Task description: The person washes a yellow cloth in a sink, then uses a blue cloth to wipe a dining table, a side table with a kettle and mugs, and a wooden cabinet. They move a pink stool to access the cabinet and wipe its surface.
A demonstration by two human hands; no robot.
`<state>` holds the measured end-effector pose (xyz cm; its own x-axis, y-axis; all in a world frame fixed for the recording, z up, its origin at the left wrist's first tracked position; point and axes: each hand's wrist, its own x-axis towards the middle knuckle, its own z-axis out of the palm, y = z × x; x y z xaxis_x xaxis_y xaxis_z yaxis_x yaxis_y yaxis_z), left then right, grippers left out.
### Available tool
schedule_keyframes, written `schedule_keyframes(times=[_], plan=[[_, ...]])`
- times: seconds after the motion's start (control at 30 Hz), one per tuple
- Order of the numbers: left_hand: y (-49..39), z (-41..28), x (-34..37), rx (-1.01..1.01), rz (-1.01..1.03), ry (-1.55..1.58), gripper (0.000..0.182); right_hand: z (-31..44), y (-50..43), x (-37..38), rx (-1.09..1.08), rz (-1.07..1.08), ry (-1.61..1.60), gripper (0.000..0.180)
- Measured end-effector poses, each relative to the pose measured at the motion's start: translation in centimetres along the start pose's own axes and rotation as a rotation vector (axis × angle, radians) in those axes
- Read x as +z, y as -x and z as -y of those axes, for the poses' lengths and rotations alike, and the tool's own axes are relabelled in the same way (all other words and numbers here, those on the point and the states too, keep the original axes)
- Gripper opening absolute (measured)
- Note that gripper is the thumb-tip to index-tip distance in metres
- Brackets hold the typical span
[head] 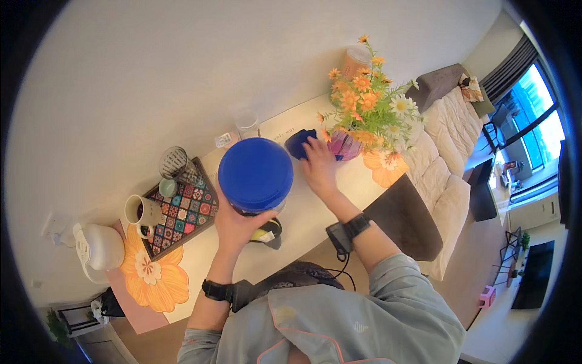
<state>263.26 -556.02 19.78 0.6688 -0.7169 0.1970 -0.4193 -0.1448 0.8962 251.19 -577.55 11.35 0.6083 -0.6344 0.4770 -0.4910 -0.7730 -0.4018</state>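
Observation:
My left hand [234, 225] is wrapped around the near left side of a large round container with a blue lid [255, 174]. The lid hides most of the container's body. My right hand [320, 166] has its fingers on a bunched dark blue cloth [298, 144], just right of the container. Close beyond those fingers is a pink-purple glass vase [344, 146] holding orange and white flowers [363, 98]. Partly under my left hand lies a dark object with a yellow-green inside [266, 235], too covered to name.
A patterned tray [182, 214] at left carries a mug [142, 210], a small green cup [168, 187] and a glass [174, 163]. Beyond it stands a white appliance [100, 248]. A clear jar [247, 123] is by the wall. A brown chair [404, 218] adjoins the table's right side.

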Motion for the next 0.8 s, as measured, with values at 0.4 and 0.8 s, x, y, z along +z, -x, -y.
schedule_keyframes(times=[0.4,0.8], plan=[[-0.7,0.0,2.0,-0.025,-0.002,-0.059,0.109,-6.6,-9.6,10.1,-0.052,0.128,0.077,0.040],[-7.4,-1.9,8.6,-0.009,-0.052,-0.167,0.118,-3.7,6.0,-3.6,0.008,0.222,-0.019,0.039]])
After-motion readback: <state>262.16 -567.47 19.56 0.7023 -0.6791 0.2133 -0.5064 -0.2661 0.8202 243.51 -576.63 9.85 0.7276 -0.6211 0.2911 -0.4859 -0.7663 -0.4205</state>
